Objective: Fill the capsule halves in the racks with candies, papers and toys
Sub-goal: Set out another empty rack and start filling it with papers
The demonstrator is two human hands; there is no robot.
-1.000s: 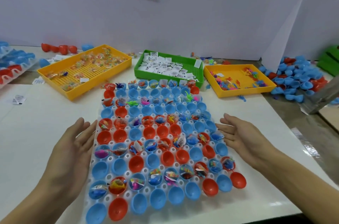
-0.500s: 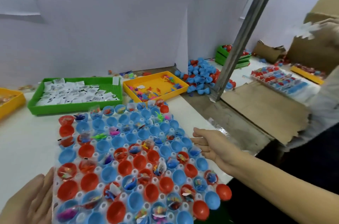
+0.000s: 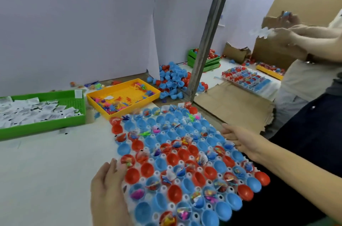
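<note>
A clear rack (image 3: 185, 153) of blue and red capsule halves (image 3: 174, 159) lies at the near right corner of the white surface (image 3: 46, 166), its right side projecting past the surface's edge. Many halves contain candies, papers or toys; others are empty. The left hand (image 3: 109, 188) rests against the rack's left edge, fingers straight and together. The right hand (image 3: 238, 138) touches the right edge, fingers extended and relaxed; neither hand grips anything. Towards the far edge stand a green tray (image 3: 46, 125) of papers (image 3: 31, 113) and a yellow tray (image 3: 103, 107) of toys (image 3: 118, 103).
</note>
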